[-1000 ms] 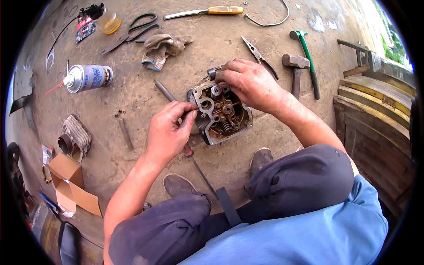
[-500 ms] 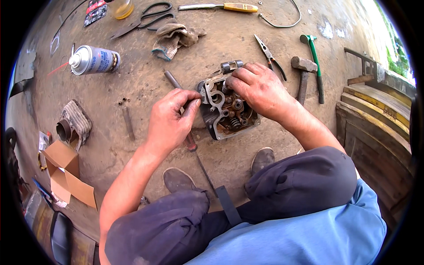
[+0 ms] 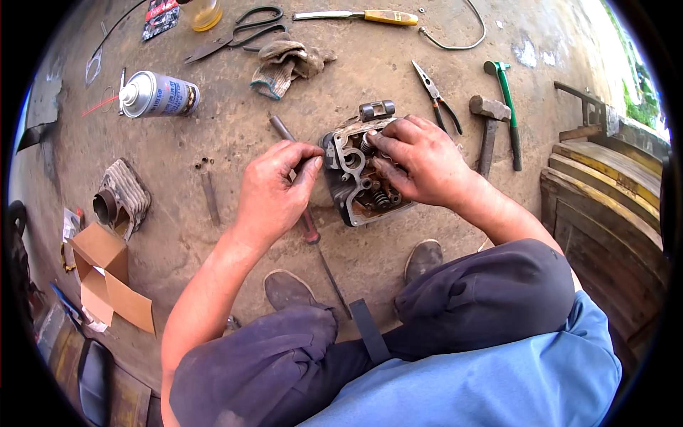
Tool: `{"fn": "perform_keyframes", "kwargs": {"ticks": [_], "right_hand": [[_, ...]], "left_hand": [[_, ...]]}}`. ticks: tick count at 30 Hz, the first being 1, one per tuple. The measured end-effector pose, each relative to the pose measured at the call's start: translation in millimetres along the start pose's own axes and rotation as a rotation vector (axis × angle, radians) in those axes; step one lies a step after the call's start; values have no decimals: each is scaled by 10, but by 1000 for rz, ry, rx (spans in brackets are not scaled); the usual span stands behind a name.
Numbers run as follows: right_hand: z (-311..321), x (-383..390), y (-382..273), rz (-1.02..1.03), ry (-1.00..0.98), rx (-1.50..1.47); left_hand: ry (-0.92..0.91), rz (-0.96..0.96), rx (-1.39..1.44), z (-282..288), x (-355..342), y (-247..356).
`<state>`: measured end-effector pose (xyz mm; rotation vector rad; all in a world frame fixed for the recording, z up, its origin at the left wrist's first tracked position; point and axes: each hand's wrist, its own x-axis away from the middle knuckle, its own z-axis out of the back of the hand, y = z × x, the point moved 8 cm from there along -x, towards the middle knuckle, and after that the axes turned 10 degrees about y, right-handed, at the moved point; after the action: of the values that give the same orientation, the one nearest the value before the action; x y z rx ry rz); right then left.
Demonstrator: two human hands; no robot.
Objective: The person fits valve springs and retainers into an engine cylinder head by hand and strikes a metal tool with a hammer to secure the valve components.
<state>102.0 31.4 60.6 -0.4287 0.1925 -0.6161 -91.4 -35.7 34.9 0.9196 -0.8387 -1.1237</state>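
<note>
An oily cylinder head point(image 3: 350, 206) rests on the ground before my feet, its open side up with valve springs point(image 3: 382, 198) showing. My left hand point(image 3: 277, 185) is at its left edge, thumb and forefinger closed in a pinch; whatever lies between them is too small to make out. Over the right half of the head reaches my right hand point(image 3: 430, 160). Its thumb and forefinger are apart, their tips by the upper spring and the inner parts, some of which the hand covers. Beyond the head's upper edge lies a short metal cylindrical part point(image 3: 376, 109).
Pliers point(image 3: 435, 96), a hammer point(image 3: 489, 128) and a green-handled hammer point(image 3: 504, 99) lie to the right. Farther off are a work glove point(image 3: 281, 67), scissors point(image 3: 245, 34) and a yellow-handled chisel point(image 3: 388, 17). Leftward are a spray can point(image 3: 160, 95), a finned cylinder point(image 3: 126, 196) and a cardboard box point(image 3: 107, 260).
My right hand has come slightly nearer and its thumb has parted from the forefinger over the head's inner parts. My left hand keeps its pinch at the left edge.
</note>
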Motion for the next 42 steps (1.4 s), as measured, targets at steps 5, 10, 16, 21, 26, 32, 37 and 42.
{"fn": "perform_keyframes", "kwargs": {"ticks": [5,10,16,21,26,32,37,42], "right_hand": [[106,81,275,-256,98,-157],[54,80,194,-142,194,-149],[33,134,122,18,181,21],[15,124,-45,176,53,175],[-73,107,-15,227,-55,204],[31,90,110,-17,68,-96],[61,220,122,-143,185,-142],[5,245,161,-85,160,-86]], "left_hand": [[19,-41,33,-33,-11,22],[24,-292,-62,-162,-12,154],[42,-317,-105,-295,-171,186],[21,-189,-59,-296,-160,-11],[10,-404,-122,-388,-162,287],[-5,-434,-126,-471,-187,339],[-40,-534,-197,-511,-175,370],[-75,-686,-297,-610,-123,381]]}}
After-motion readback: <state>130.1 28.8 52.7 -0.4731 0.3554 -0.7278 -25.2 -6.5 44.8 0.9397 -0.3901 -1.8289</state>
